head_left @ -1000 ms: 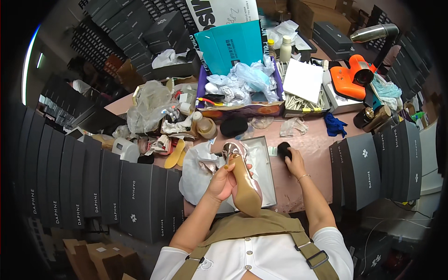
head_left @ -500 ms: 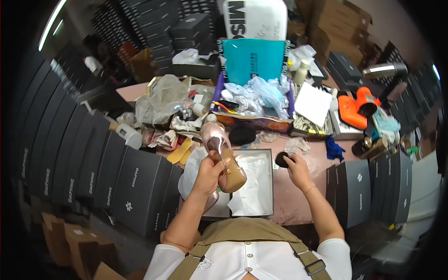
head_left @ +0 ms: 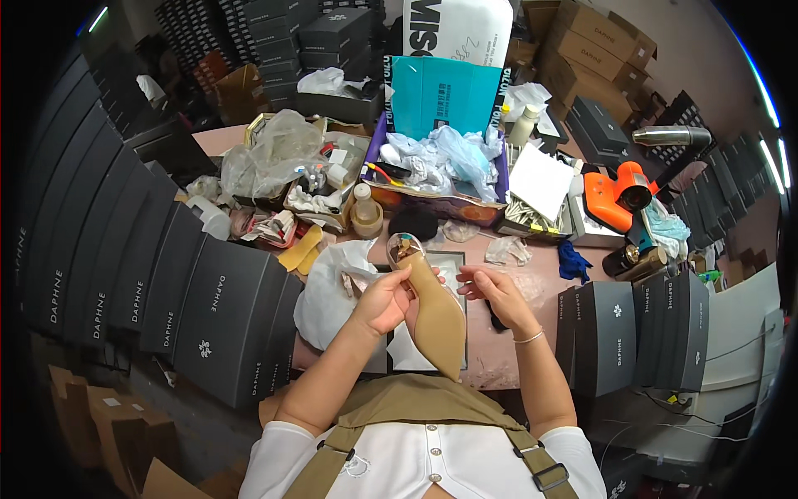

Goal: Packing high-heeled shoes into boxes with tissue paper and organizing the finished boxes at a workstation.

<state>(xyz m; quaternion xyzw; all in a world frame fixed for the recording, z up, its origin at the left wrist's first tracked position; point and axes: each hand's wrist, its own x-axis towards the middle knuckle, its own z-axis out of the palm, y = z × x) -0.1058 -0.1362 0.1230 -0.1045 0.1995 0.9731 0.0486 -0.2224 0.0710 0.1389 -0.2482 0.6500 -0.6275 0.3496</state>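
A shoe (head_left: 438,320) is tilted in my left hand (head_left: 386,301), its long tan sole turned up toward me. My fingers wrap around its narrow middle, and its heel end points away. Just right of the shoe hovers my right hand (head_left: 497,295), fingers loosely apart and holding nothing. Below that hand a black pad (head_left: 497,322) lies on the table, partly hidden by the wrist. Under the shoe stands an open shoebox (head_left: 465,337) lined with white tissue paper (head_left: 407,353). A white wrapping sheet (head_left: 320,299) spreads to its left.
Dark shoeboxes line the left (head_left: 224,316) and right (head_left: 603,337) sides. Along the back stand a purple-edged box (head_left: 449,204) of crumpled wrapping, a bottle (head_left: 363,204) and an orange heat-gun-like tool (head_left: 611,200). A blue cloth (head_left: 573,259) and yellow insole-shaped pieces (head_left: 302,248) lie on the pink table.
My left hand has turned the shoe sole up and brought it right, over the box. My right hand has let go of the black pad and come left toward the shoe.
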